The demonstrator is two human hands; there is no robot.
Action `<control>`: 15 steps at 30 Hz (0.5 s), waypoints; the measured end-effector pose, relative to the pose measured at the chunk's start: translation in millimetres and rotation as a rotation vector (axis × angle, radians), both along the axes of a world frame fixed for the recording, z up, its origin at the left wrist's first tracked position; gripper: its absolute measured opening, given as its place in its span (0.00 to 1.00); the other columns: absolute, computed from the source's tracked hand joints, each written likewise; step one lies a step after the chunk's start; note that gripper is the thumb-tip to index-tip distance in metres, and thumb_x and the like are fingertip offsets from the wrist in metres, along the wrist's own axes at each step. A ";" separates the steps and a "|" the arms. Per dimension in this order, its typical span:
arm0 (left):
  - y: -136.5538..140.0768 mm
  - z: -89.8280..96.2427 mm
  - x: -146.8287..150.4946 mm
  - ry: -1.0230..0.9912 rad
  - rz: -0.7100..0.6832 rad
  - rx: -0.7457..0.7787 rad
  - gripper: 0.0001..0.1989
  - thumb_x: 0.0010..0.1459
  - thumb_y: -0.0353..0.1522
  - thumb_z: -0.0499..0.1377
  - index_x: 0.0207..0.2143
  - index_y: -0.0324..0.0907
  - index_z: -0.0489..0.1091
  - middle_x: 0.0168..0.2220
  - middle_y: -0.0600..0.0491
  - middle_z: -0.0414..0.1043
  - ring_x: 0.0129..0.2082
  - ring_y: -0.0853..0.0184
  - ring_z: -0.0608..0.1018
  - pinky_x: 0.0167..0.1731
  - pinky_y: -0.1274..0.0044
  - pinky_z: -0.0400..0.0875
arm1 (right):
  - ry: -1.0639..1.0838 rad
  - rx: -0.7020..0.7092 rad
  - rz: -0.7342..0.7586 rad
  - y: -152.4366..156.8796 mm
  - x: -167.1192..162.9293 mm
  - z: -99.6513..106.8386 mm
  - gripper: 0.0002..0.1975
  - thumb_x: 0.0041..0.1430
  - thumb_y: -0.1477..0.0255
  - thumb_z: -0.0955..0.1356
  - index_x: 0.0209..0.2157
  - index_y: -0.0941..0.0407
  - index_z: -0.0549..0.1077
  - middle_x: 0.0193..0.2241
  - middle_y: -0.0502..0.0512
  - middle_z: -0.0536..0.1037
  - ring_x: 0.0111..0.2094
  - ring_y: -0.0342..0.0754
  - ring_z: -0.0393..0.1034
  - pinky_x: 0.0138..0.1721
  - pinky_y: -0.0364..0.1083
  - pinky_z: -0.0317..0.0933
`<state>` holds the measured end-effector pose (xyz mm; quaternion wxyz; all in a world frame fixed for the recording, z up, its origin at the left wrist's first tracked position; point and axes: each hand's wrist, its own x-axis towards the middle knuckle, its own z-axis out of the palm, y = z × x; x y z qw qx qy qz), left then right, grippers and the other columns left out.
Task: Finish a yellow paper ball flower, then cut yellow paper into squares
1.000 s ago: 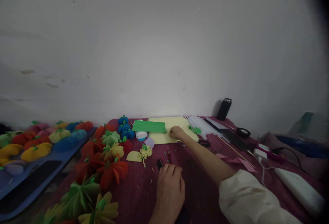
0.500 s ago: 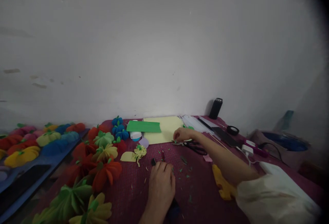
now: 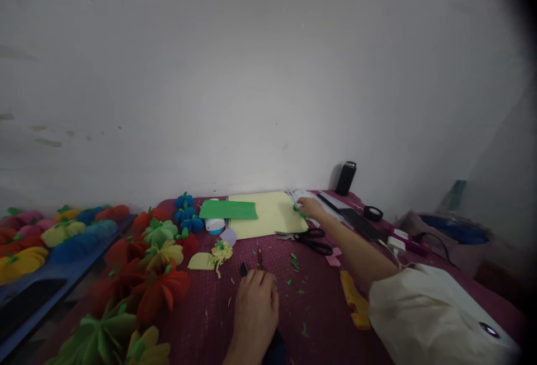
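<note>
My left hand [image 3: 255, 309] rests palm down near the table's front edge, fingers slightly bent and fingertips partly hidden. Just beyond its fingers show a pencil [image 3: 260, 259] and the end of a small black object [image 3: 244, 269]. Reaching across the table, my right hand [image 3: 310, 208] has its fingers pinched at small green paper pieces [image 3: 298, 211] by the right edge of a pale yellow sheet [image 3: 272, 217]. Black-handled scissors [image 3: 308, 236] lie below that hand, blades partly apart. Green snippets [image 3: 295, 262] are scattered between my hands.
Colourful paper pumpkins [image 3: 161, 287] crowd the left side; more sit on a blue surface [image 3: 67, 275] beyond. A green strip [image 3: 229, 209] overlaps the yellow sheet. At right are a yellow glue gun [image 3: 354, 300], black tape [image 3: 372, 213], a charger [image 3: 396, 245] and a black can [image 3: 346, 178].
My right hand has moved from the scissor blades up and right to the green pieces, uncovering the scissors. My left hand stays in place while the view shifts slightly.
</note>
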<state>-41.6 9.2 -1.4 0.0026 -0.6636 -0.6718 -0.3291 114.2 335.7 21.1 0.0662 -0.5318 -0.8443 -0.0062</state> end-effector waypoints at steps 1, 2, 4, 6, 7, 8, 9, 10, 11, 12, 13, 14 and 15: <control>-0.2 0.1 0.3 -0.002 -0.001 -0.005 0.12 0.54 0.24 0.48 0.31 0.43 0.70 0.32 0.53 0.69 0.37 0.63 0.68 0.38 0.72 0.60 | -0.004 0.008 0.008 1.0 -3.5 -5.3 0.14 0.60 0.68 0.62 0.47 0.57 0.65 0.46 0.57 0.68 0.42 0.48 0.66 0.41 0.52 0.63; -0.4 0.1 0.6 -0.005 0.001 -0.010 0.12 0.54 0.23 0.48 0.31 0.43 0.70 0.32 0.53 0.69 0.37 0.63 0.68 0.38 0.72 0.60 | -0.009 0.012 0.017 1.9 -7.1 -10.4 0.14 0.60 0.68 0.62 0.47 0.58 0.65 0.46 0.57 0.68 0.42 0.48 0.66 0.41 0.52 0.63; -0.4 0.0 1.1 -0.009 0.007 -0.019 0.12 0.54 0.23 0.48 0.31 0.43 0.70 0.32 0.53 0.69 0.37 0.64 0.68 0.38 0.72 0.59 | -0.019 0.010 0.037 3.6 -13.7 -19.3 0.14 0.59 0.68 0.62 0.47 0.58 0.65 0.46 0.57 0.68 0.42 0.48 0.66 0.41 0.52 0.63; -0.2 -0.4 1.5 -0.008 0.005 -0.025 0.12 0.54 0.23 0.48 0.30 0.44 0.70 0.32 0.54 0.69 0.37 0.64 0.68 0.38 0.72 0.59 | -0.025 0.004 0.051 5.9 -17.7 -25.5 0.14 0.60 0.68 0.62 0.46 0.58 0.65 0.45 0.57 0.68 0.42 0.48 0.66 0.41 0.52 0.63; 0.0 -0.7 1.7 -0.004 0.002 -0.029 0.12 0.54 0.23 0.49 0.30 0.44 0.70 0.32 0.54 0.69 0.36 0.64 0.68 0.38 0.72 0.59 | -0.024 0.001 0.055 7.3 -18.4 -27.1 0.14 0.60 0.68 0.62 0.46 0.57 0.65 0.45 0.57 0.68 0.42 0.48 0.66 0.41 0.52 0.63; 0.1 -0.8 2.0 0.000 -0.001 -0.035 0.12 0.54 0.23 0.49 0.30 0.43 0.70 0.32 0.54 0.69 0.36 0.64 0.68 0.38 0.72 0.59 | -0.020 -0.002 0.058 9.0 -18.1 -27.7 0.14 0.60 0.68 0.62 0.46 0.57 0.66 0.46 0.57 0.68 0.42 0.48 0.66 0.41 0.52 0.63; 0.1 -0.9 2.1 0.004 -0.004 -0.040 0.12 0.54 0.23 0.49 0.30 0.43 0.70 0.32 0.54 0.69 0.36 0.64 0.68 0.38 0.72 0.59 | -0.014 -0.006 0.061 10.9 -16.8 -27.0 0.14 0.60 0.68 0.62 0.46 0.57 0.66 0.46 0.57 0.68 0.42 0.48 0.66 0.41 0.52 0.63; 0.0 -0.9 2.3 0.008 -0.005 -0.046 0.12 0.54 0.23 0.49 0.30 0.43 0.70 0.32 0.54 0.69 0.37 0.64 0.68 0.39 0.72 0.59 | -0.005 -0.009 0.063 13.0 -14.7 -25.2 0.14 0.60 0.68 0.62 0.46 0.57 0.66 0.46 0.57 0.68 0.42 0.48 0.66 0.41 0.52 0.63; -0.1 -0.7 2.4 0.010 -0.005 -0.050 0.12 0.54 0.23 0.49 0.30 0.43 0.70 0.32 0.53 0.69 0.36 0.64 0.68 0.38 0.72 0.60 | 0.005 -0.013 0.065 15.1 -11.8 -22.3 0.14 0.60 0.68 0.62 0.46 0.57 0.66 0.46 0.57 0.68 0.42 0.48 0.66 0.41 0.51 0.63; -0.3 -0.4 2.4 0.011 -0.005 -0.053 0.12 0.54 0.23 0.49 0.31 0.43 0.70 0.32 0.53 0.69 0.36 0.64 0.68 0.38 0.73 0.60 | 0.016 -0.019 0.070 17.1 -8.1 -18.5 0.14 0.60 0.68 0.62 0.46 0.57 0.66 0.45 0.57 0.68 0.42 0.48 0.66 0.41 0.51 0.63; -0.4 -0.1 2.4 0.011 -0.006 -0.053 0.12 0.54 0.23 0.49 0.31 0.43 0.70 0.32 0.53 0.69 0.37 0.64 0.68 0.38 0.73 0.60 | 0.026 -0.026 0.075 18.9 -4.0 -14.2 0.14 0.60 0.68 0.62 0.46 0.57 0.66 0.45 0.57 0.68 0.41 0.48 0.66 0.41 0.51 0.63; -0.4 0.2 2.3 0.014 -0.008 -0.052 0.12 0.54 0.23 0.49 0.31 0.43 0.70 0.32 0.53 0.69 0.37 0.64 0.68 0.39 0.73 0.60 | 0.036 -0.033 0.081 20.4 0.7 -9.4 0.14 0.59 0.68 0.62 0.46 0.58 0.66 0.45 0.57 0.68 0.41 0.48 0.66 0.40 0.51 0.63; -0.4 0.3 2.1 0.018 -0.010 -0.051 0.12 0.54 0.23 0.49 0.31 0.43 0.70 0.32 0.53 0.69 0.37 0.64 0.68 0.39 0.73 0.60 | 0.045 -0.040 0.086 21.3 5.7 -4.7 0.14 0.59 0.68 0.62 0.46 0.58 0.66 0.45 0.57 0.68 0.41 0.48 0.66 0.40 0.51 0.63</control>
